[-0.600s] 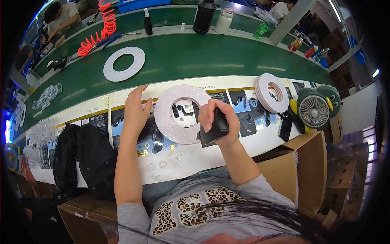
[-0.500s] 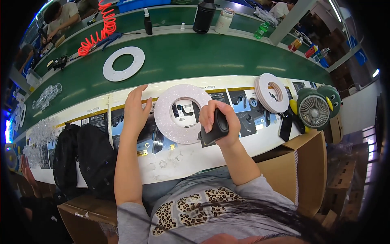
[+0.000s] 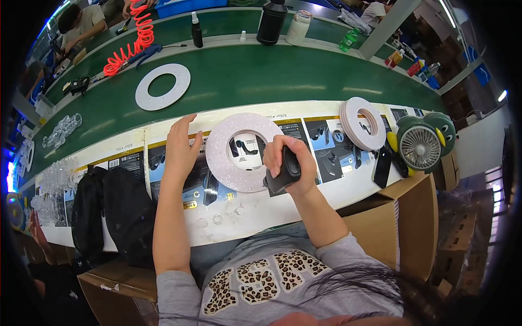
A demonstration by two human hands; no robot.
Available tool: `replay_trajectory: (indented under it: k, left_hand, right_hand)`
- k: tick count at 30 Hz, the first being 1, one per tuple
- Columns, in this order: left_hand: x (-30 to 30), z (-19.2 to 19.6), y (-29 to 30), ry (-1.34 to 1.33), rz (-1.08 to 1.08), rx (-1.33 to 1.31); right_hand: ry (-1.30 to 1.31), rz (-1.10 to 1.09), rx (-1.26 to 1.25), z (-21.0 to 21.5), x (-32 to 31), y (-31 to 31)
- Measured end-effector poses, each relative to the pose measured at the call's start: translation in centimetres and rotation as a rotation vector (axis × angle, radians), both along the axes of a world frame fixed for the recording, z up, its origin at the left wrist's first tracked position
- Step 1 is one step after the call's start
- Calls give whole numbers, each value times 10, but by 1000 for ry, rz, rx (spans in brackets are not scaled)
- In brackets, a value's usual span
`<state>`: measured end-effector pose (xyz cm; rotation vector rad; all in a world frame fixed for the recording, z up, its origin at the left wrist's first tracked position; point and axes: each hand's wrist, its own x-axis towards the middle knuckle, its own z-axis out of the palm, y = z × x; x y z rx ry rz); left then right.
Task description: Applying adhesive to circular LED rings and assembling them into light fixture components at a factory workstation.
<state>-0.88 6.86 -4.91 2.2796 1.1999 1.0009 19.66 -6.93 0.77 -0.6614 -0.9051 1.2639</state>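
A speckled white flat ring (image 3: 220, 149) lies on the white worktop in front of me, with printed sheets showing through its hole. My right hand (image 3: 291, 164) is closed round a black hand-held tool (image 3: 287, 175) with a rounded grip, held at the ring's right edge. Whether the tool touches the ring I cannot tell; its working end is hidden. To the left of the ring, my left hand (image 3: 183, 142) is open and empty, fingers stretched forward and thumb apart, close to the rim. Several similar rings (image 3: 363, 124) are stacked at the right.
Another white ring (image 3: 145, 96) lies on the green surface (image 3: 244, 76) beyond. A green fan (image 3: 420, 148) and a phone (image 3: 382, 168) sit at the right. Black fabric (image 3: 128, 212) and clear plastic pieces (image 3: 57, 174) are at the left. Bottles (image 3: 272, 24) and a coiled red hose (image 3: 144, 32) stand farther back.
My right hand, with the black tool, has shifted very slightly to the left. The left hand and the ring in front of me look nearly the same.
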Motion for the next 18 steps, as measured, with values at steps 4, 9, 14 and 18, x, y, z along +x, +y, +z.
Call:
replay_trajectory:
  k: [4, 9, 14, 18]
  left_hand:
    - [-2, -2, 1, -1, -2, 14]
    - [-4, -5, 4, -2, 8, 5]
    - [-5, -6, 4, 11, 31, -6]
    - [-4, -5, 4, -32, 2, 48]
  right_hand:
    - [-6, -6, -3, 1, -1, 1]
    - [-1, -11, -19, 15, -3, 5]
    - [-1, -40, 44, 26, -21, 22]
    - [5, -24, 30, 25, -40, 39]
